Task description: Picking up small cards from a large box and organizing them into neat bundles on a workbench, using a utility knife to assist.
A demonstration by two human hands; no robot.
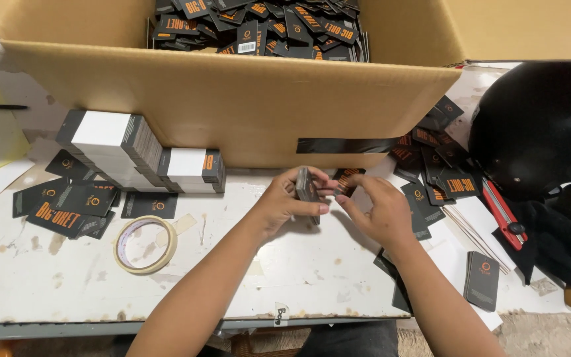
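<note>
My left hand [285,201] grips a small stack of black cards [306,190] held on edge above the white table [246,264]. My right hand [378,211] is just to its right, fingertips pinching a single black card with orange print [346,181] against the stack. Both hands hover in front of the big cardboard box [232,99], which holds several loose black-and-orange cards [259,26].
Banded bundles of cards [133,149] lie at the left by the box. Loose cards [67,205] and a tape roll [145,244] sit on the left. More cards [437,165], a red cutter [505,215] and a black helmet [536,125] crowd the right.
</note>
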